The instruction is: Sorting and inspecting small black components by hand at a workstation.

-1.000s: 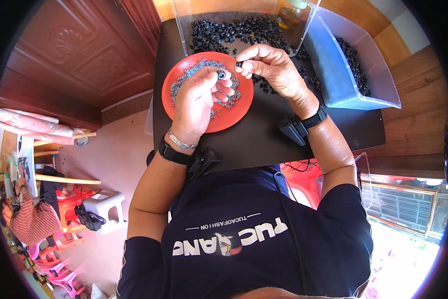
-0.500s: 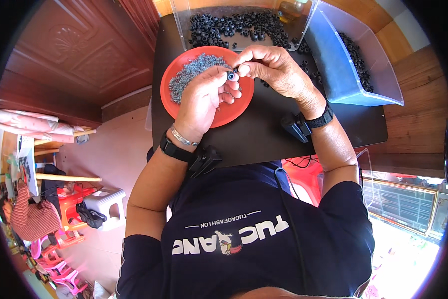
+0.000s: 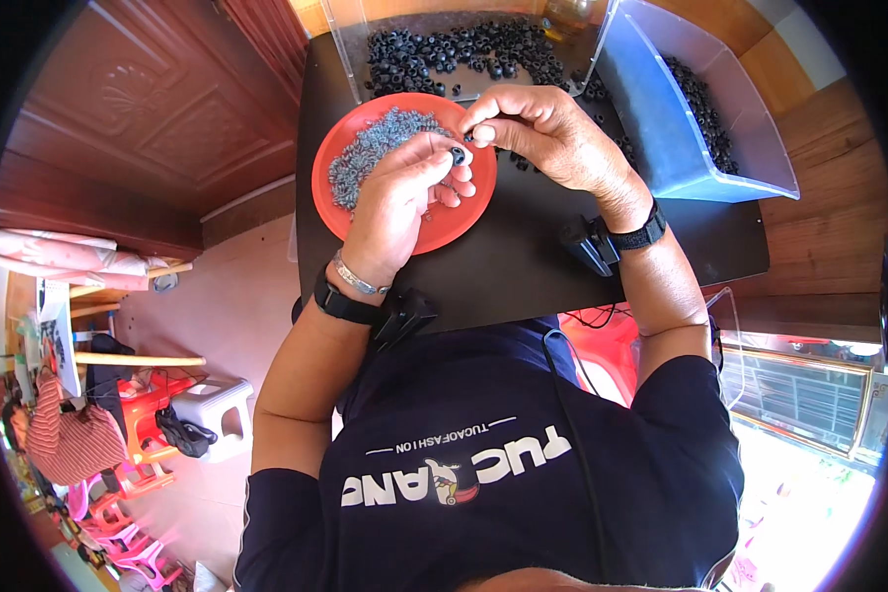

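Over the red plastic dish [image 3: 459,217], my left hand [image 3: 409,183] is closed with its palm turned up. Its thumb and index finger grip a small black cap [image 3: 458,155], round and hollow-looking. My right hand [image 3: 552,138] comes in from the right, thumb and index finger pinched round a tiny dark piece [image 3: 469,138] that is mostly hidden by the fingertips. The two sets of fingertips are close together, a small gap between them. Many small grey-blue metal-looking parts [image 3: 365,153] lie heaped in the dish, partly behind my left hand.
Behind the dish, a clear bin [image 3: 345,49] holds a heap of black caps [image 3: 414,59]. A bluish translucent bin [image 3: 661,128] with more stands at the right. Loose caps lie on the dark table [image 3: 523,257]. At far left, a person in a striped top [image 3: 78,444] sits near stools [image 3: 222,409].
My right fingertips have drawn slightly away from the piece in my left hand. That piece now shows a dark hollow where a pale bluish centre showed before. The view has shifted slightly.
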Demonstrator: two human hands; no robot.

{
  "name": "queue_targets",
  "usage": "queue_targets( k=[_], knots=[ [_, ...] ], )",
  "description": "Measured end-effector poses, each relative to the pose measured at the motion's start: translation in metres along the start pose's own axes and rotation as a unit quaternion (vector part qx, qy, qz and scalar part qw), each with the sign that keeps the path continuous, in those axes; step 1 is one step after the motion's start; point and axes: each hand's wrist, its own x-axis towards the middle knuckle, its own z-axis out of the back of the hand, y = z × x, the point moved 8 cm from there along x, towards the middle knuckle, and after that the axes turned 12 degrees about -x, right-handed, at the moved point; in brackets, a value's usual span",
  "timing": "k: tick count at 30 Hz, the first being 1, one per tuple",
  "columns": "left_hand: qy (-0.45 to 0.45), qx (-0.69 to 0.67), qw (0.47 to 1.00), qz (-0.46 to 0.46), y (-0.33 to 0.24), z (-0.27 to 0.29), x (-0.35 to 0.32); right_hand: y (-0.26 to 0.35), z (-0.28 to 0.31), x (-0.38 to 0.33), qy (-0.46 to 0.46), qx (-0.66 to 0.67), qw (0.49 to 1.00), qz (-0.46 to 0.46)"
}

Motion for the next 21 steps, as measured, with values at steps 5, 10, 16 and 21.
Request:
queue_targets(
  k=[5,10,16,21],
  knots=[
    [0.003,0.040,0.999,0.008,0.000,-0.003,-0.001,0.006,-0.004,-0.001,0.032,0.002,0.999,0.011],
    [0.004,0.061,0.998,0.031,0.005,0.000,0.001,0.014,-0.004,-0.002,0.028,-0.071,0.996,0.049],
    [0.013,-0.016,1.000,0.010,0.005,0.003,0.001,0.003,-0.009,0.000,-0.013,0.034,0.999,0.008],
    [0.027,-0.059,0.998,0.008,0.003,0.003,0.003,0.010,-0.007,0.002,-0.040,-0.028,0.997,0.056]
  ],
)
